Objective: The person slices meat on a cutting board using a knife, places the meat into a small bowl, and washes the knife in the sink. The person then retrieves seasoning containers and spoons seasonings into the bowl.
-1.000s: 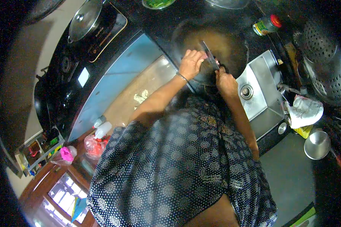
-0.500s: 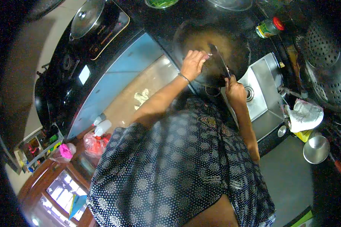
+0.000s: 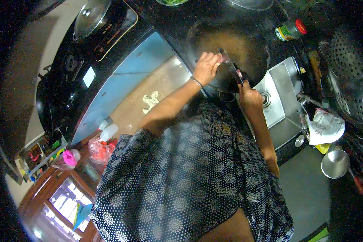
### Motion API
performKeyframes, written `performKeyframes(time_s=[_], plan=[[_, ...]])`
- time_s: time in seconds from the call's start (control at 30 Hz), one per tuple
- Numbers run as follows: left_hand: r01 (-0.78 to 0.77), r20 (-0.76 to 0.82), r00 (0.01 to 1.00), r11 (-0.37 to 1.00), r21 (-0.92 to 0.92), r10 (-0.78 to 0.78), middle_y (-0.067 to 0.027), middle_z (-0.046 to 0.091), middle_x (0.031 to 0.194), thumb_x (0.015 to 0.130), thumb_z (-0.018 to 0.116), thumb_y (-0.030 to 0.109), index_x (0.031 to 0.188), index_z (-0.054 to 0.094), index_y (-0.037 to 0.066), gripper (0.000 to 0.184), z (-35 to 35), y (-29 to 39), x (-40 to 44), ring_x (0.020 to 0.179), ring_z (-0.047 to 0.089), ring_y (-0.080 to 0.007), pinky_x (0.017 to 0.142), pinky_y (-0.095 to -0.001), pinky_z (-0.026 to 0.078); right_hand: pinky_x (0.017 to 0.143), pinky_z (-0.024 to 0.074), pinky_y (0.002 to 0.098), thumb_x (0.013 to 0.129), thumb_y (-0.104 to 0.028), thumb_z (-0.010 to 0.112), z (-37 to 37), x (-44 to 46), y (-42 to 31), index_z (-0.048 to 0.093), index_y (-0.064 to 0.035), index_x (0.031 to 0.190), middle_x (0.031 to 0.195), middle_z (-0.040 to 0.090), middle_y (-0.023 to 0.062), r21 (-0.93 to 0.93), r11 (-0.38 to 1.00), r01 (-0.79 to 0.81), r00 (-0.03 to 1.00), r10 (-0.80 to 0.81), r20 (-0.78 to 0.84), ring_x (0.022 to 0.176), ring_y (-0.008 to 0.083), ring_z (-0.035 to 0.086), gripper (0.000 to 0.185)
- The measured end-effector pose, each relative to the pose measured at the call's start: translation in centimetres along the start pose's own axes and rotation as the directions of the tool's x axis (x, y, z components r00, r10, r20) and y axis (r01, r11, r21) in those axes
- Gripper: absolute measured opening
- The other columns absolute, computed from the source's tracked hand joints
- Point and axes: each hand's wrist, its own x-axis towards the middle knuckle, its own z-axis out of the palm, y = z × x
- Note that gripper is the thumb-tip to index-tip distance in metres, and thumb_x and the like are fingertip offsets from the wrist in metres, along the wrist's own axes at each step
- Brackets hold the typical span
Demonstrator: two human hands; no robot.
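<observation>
My right hand [image 3: 250, 97] is wrapped around the handle of a knife [image 3: 230, 66]. The dark blade points up and left over a round chopping board [image 3: 236, 42] with a brown middle and darker rim. On the board's near left part, my left hand [image 3: 207, 67] has its fingers bent together over a small pink piece of meat [image 3: 221, 59], mostly hidden under them. The blade lies right beside those fingertips; whether it touches the meat I cannot tell. Small pink bits [image 3: 239, 73] show at the blade's right side.
A steel sink [image 3: 278, 94] adjoins the board on the right. Beyond it are a white cloth [image 3: 326, 126], a steel cup [image 3: 335, 163] and a perforated steel strainer [image 3: 345, 88]. A red-lidded jar [image 3: 291, 30] lies behind. An induction cooker [image 3: 117, 30] with a glass lid [image 3: 92, 18] is at left.
The knife blade has shifted left, up against my left fingertips. Pink bits now show beside the blade near the handle. My left hand stays at nearly the same spot.
</observation>
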Motion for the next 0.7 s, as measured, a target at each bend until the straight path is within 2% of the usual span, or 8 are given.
performKeyframes(time_s=[0.17, 0.23, 0.27, 0.3, 0.37, 0.5, 0.63, 0.7], plan=[[-0.023, 0.035, 0.999, 1.000, 0.007, 0.023, -0.0151, 0.058, 0.091, 0.091, 0.061, 0.019, 0.104, 0.064, 0.004, 0.020, -0.2, 0.1, 0.2, 0.086, 0.053, -0.0366, 0.077, -0.0438, 0.045, 0.070, 0.0505, 0.0603, 0.103, -0.036, 0.042, 1.3, 2.5, -0.5, 0.053, -0.0031, 0.109, 0.078, 0.067, 0.0284, 0.012, 0.999, 0.029, 0.999, -0.030, 0.020, 0.078, 0.0474, 0.066, 0.035], [-0.017, 0.035, 0.999, 1.000, 0.004, 0.017, -0.0149, 0.058, 0.091, 0.091, 0.061, 0.019, 0.103, 0.064, 0.004, 0.019, -0.3, 0.2, 0.2, 0.087, 0.053, -0.0366, 0.078, -0.0439, 0.045, 0.065, 0.0555, 0.0561, 0.101, -0.028, 0.043, 2.1, 4.9, -2.1, 0.054, -0.0032, 0.104, 0.076, 0.069, 0.0224, -0.039, 0.996, 0.080, 0.996, -0.081, -0.045, 0.073, 0.0440, 0.069, 0.028], [-0.009, 0.035, 0.999, 1.000, 0.001, 0.009, -0.0148, 0.058, 0.092, 0.091, 0.061, 0.019, 0.102, 0.064, 0.004, 0.018, -0.4, 0.2, 0.2, 0.088, 0.053, -0.0366, 0.078, -0.0441, 0.045, 0.068, 0.0565, 0.0560, 0.100, -0.025, 0.043, 1.8, 5.6, -3.0, 0.053, -0.0026, 0.106, 0.080, 0.070, 0.0227, -0.043, 0.995, 0.094, 0.995, -0.096, -0.035, 0.076, 0.0435, 0.070, 0.025], [-0.019, 0.030, 0.999, 1.000, 0.008, 0.019, -0.0148, 0.058, 0.092, 0.091, 0.061, 0.019, 0.102, 0.064, 0.004, 0.018, -0.5, 0.2, 0.3, 0.088, 0.053, -0.0366, 0.078, -0.0441, 0.045, 0.068, 0.0565, 0.0560, 0.100, -0.025, 0.043, 2.0, 5.8, -2.9, 0.053, -0.0026, 0.106, 0.080, 0.070, 0.0227, -0.041, 0.994, 0.098, 0.994, -0.100, -0.047, 0.076, 0.0435, 0.070, 0.025], [0.018, 0.019, 1.000, 0.999, -0.028, -0.018, -0.0145, 0.059, 0.094, 0.091, 0.061, 0.018, 0.101, 0.064, 0.005, 0.017, -0.2, 0.3, 0.0, 0.090, 0.053, -0.0366, 0.079, -0.0439, 0.045, 0.066, 0.0509, 0.0612, 0.102, -0.035, 0.043, 2.6, 5.3, -2.3, 0.051, -0.0044, 0.104, 0.078, 0.067, 0.0289, 0.028, 0.997, 0.072, 0.995, -0.070, -0.066, 0.074, 0.0497, 0.066, 0.032], [0.073, -0.004, 0.997, 0.997, -0.002, -0.073, -0.0143, 0.060, 0.096, 0.090, 0.061, 0.018, 0.103, 0.063, 0.007, 0.017, -0.1, 0.9, -0.1, 0.091, 0.054, -0.0368, 0.081, -0.0446, 0.045, 0.065, 0.0514, 0.0601, 0.101, -0.035, 0.046, 3.2, 2.1, -0.9, 0.052, -0.0044, 0.102, 0.076, 0.067, 0.0285, 0.055, 0.998, 0.032, 0.998, -0.029, -0.053, 0.072, 0.0486, 0.066, 0.031], [0.066, -0.041, 0.997, 0.997, -0.037, -0.067, -0.0145, 0.059, 0.093, 0.090, 0.060, 0.017, 0.103, 0.063, 0.007, 0.017, 0.1, 0.7, -0.2, 0.090, 0.053, -0.0367, 0.081, -0.0451, 0.045, 0.063, 0.0512, 0.0595, 0.100, -0.034, 0.049, 3.4, -0.4, 0.9, 0.054, -0.0046, 0.105, 0.075, 0.067, 0.0269, -0.002, 1.000, -0.009, 0.998, 0.009, -0.061, 0.069, 0.0472, 0.066, 0.030], [0.057, -0.006, 0.998, 0.997, -0.053, -0.057, -0.0145, 0.060, 0.093, 0.089, 0.060, 0.015, 0.102, 0.063, 0.007, 0.016, -0.3, 0.8, -0.5, 0.090, 0.054, -0.0365, 0.081, -0.0448, 0.045, 0.070, 0.0520, 0.0604, 0.101, -0.036, 0.045, 3.0, -0.3, 0.8, 0.053, -0.0064, 0.108, 0.076, 0.067, 0.0265, 0.022, 1.000, -0.020, 1.000, 0.020, -0.012, 0.078, 0.0485, 0.067, 0.031]])
